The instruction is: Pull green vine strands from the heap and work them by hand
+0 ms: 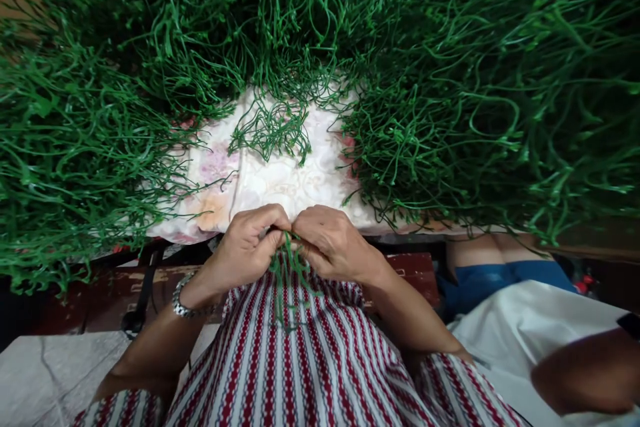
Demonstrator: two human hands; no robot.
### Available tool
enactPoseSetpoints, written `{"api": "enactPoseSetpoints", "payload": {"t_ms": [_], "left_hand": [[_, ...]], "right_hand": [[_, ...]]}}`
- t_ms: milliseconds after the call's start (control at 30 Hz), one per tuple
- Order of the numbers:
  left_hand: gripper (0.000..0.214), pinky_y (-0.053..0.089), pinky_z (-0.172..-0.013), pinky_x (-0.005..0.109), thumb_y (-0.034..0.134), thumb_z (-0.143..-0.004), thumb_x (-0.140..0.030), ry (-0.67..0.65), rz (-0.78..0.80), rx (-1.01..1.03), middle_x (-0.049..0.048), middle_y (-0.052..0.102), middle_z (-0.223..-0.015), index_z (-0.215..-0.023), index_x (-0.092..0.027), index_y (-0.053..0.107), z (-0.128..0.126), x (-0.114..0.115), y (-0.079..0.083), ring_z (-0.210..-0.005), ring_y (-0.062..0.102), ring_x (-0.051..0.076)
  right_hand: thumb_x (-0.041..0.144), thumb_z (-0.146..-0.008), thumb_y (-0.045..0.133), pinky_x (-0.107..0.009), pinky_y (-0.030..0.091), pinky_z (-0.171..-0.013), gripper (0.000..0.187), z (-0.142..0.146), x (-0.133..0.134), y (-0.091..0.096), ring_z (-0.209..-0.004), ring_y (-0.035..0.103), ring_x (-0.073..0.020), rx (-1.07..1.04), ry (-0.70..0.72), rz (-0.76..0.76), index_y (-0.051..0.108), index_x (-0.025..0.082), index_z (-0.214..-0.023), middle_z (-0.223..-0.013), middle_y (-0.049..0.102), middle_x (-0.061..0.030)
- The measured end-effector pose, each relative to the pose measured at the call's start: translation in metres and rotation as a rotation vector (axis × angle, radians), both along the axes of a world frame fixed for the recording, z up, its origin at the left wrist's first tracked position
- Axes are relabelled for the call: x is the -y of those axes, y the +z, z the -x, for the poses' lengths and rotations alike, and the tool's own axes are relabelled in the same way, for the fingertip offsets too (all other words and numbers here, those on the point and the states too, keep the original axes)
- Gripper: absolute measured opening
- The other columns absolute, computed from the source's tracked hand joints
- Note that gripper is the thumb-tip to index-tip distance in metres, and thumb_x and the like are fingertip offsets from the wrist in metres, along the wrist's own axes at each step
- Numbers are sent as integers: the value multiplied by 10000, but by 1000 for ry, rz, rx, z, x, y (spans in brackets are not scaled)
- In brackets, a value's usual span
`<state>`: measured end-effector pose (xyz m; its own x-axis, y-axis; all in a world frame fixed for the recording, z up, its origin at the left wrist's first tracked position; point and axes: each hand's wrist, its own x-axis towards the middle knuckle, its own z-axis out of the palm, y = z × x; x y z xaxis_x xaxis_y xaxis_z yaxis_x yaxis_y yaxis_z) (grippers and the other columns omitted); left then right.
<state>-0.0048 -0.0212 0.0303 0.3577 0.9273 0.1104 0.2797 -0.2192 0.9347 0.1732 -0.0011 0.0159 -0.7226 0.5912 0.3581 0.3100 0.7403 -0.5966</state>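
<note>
My left hand and my right hand meet knuckle to knuckle just below the table edge, over my striped red and white lap. Both are closed in a pinch on a small bunch of thin green plastic strands that hangs down between them. A metal watch band circles my left wrist. A few loose green strands lie on the floral cloth right above my hands.
Large heaps of green plastic strands cover the table left, back and right. Another person sits at my right: a bare knee, blue shorts, white shirt and a forearm. Pale floor tile shows lower left.
</note>
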Motion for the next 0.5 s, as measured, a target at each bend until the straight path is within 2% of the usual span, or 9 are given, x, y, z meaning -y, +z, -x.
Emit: {"api": "enactPoseSetpoints", "payload": {"t_ms": [133, 367, 433, 500], "left_hand": [[179, 344, -564, 217, 415, -731, 3, -177, -2, -60, -27, 461, -639, -700, -166, 464, 7, 4, 5, -588, 440, 87], [190, 352, -571, 214, 408, -727, 6, -315, 37, -96, -33, 462, -628, -684, -162, 482, 7, 4, 14, -593, 434, 84], [196, 357, -568, 219, 414, -731, 6, -327, 77, -80, -29, 476, -624, -677, -163, 498, 14, 2, 13, -592, 442, 87], [193, 366, -560, 227, 436, -742, -6, -254, 111, 12, -19, 503, -624, -685, -165, 529, 25, -1, 12, -589, 463, 94]], "right_hand": [[279, -909, 406, -247, 333, -619, 279, -5, -1, 7, -609, 403, -110, 14, 148, 94, 390, 184, -647, -612, 393, 18], [328, -931, 376, -246, 357, -656, 347, -5, -11, 13, -644, 452, -111, -5, 399, 242, 398, 174, -621, -610, 427, 11], [326, -930, 379, -246, 355, -652, 351, -9, -14, 16, -633, 443, -108, 4, 448, 267, 399, 172, -615, -607, 429, 12], [304, -925, 390, -243, 355, -646, 348, -19, -17, 21, -610, 431, -102, 9, 523, 305, 403, 172, -604, -590, 422, 17]]}}
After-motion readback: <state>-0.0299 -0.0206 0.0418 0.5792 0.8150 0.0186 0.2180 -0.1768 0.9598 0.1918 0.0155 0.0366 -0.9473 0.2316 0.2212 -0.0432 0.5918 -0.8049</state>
